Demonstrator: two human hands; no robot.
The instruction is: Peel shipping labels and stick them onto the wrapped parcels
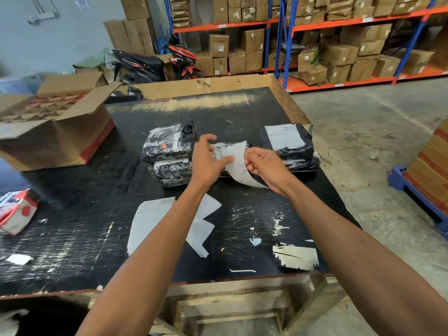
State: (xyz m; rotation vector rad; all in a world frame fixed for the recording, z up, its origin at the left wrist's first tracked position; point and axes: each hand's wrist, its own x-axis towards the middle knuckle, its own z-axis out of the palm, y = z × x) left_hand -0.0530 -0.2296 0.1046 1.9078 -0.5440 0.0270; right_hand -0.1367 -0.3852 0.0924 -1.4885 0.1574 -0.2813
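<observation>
Both hands are up over the middle of the table [72,251], a black, scuffed board streaked with white scratches and scraps of old tape. The right hand [265,167] has its fingers curled, pinching the edge of a white shipping label [238,163], a thin glossy sheet that bends and curls down toward the table below the hand. The left hand [208,161] meets the same label from the other side, thumb tip against its paper face and the other fingers arched loosely above; the two hands sit close together with only the sheet between them. Just behind them lies a stack of parcels [169,151], lumpy bundles in crinkled black plastic under shiny clear wrap, one atop another. To the right sits another black wrapped parcel [286,146], already bearing a flat rectangular white label on its top. Nearer the person, partly under the left forearm, loose white sheets [148,219] lie flat on the table, angular and overlapping. At the left stands an open cardboard box [55,134], brown and creased, flaps splayed, with red print along its lower edge. A small red and white packet [17,212] lies at the far left edge. Behind, orange and blue steel shelving [286,25] is packed with brown cartons.
</observation>
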